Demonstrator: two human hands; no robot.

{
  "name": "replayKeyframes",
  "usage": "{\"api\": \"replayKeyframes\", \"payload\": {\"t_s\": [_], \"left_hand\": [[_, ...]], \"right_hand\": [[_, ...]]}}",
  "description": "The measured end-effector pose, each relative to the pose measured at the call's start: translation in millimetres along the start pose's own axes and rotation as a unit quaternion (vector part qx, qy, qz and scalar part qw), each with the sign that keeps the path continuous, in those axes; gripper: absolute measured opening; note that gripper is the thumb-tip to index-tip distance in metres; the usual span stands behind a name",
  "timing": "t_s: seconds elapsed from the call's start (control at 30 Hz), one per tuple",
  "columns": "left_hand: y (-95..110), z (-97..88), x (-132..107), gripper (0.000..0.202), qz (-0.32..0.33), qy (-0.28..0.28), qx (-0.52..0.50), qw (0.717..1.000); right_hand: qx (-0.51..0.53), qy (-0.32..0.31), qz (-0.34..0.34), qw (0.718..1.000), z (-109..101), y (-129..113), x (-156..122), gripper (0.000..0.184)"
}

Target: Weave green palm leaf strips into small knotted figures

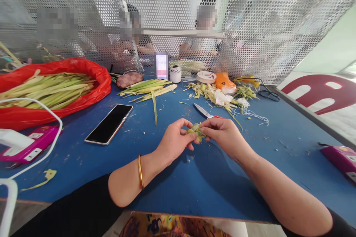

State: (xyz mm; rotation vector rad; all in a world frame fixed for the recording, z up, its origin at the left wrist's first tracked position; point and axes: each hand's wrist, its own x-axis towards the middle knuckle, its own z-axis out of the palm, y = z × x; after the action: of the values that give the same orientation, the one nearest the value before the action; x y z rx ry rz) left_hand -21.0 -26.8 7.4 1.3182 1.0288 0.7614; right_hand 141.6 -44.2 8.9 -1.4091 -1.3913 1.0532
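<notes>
The person's left hand (179,136) pinches a folded leaf (195,129) between thumb and fingers — the right hand (224,131) pinches its three o'clock edge with thumb and forefinger. The leaf is over the blue table (178,194), scissors (205,112) near it at one o'clock — a phone (109,124) well apart at nine.

Scissors (203,111) lie on the table (172,196) behind the leaf piece (195,129), the flat phone (109,124) to its left.

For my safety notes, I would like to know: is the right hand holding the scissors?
No, the scissors lie on the blue table, while the right hand pinches a folded leaf piece.
</notes>
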Motion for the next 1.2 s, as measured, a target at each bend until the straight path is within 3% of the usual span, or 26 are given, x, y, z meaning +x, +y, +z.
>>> {"api": "replayKeyframes", "payload": {"t_s": [0.4, 0.63, 0.73, 0.87, 1.03, 1.2], "left_hand": [[-0.6, -0.1, 0.6, 0.020, 0.010, -0.014, 0.008, 1.000], [2.2, 1.1, 2.6, 0.017, -0.031, -0.015, -0.051, 0.998], [2.7, 1.4, 2.4, 0.018, -0.034, -0.022, -0.056, 0.998], [1.5, 0.9, 2.0, 0.019, -0.016, -0.031, -0.038, 0.999], [-3.8, -0.3, 4.6, 0.023, 0.041, -0.024, 0.049, 0.998], [-7.5, -1.1, 3.8, 0.027, 0.065, -0.030, 0.072, 0.995]], "right_hand": [[0.006, 0.031, -0.003, 1.000, 2.1, 2.2, 0.7, 0.014], [0.030, 0.000, 0.019, 0.999, 2.9, 0.2, 0.3, 0.014], [0.022, 0.018, 0.014, 0.999, 3.2, -0.2, -0.1, 0.013], [0.003, 0.044, -0.015, 0.999, 4.7, 0.5, -1.3, 0.010], [0.042, -0.002, -0.006, 0.999, 6.4, 0.7, -2.0, 0.012], [0.010, 0.029, -0.022, 0.999, 3.0, 7.1, 1.9, 0.016]]}}
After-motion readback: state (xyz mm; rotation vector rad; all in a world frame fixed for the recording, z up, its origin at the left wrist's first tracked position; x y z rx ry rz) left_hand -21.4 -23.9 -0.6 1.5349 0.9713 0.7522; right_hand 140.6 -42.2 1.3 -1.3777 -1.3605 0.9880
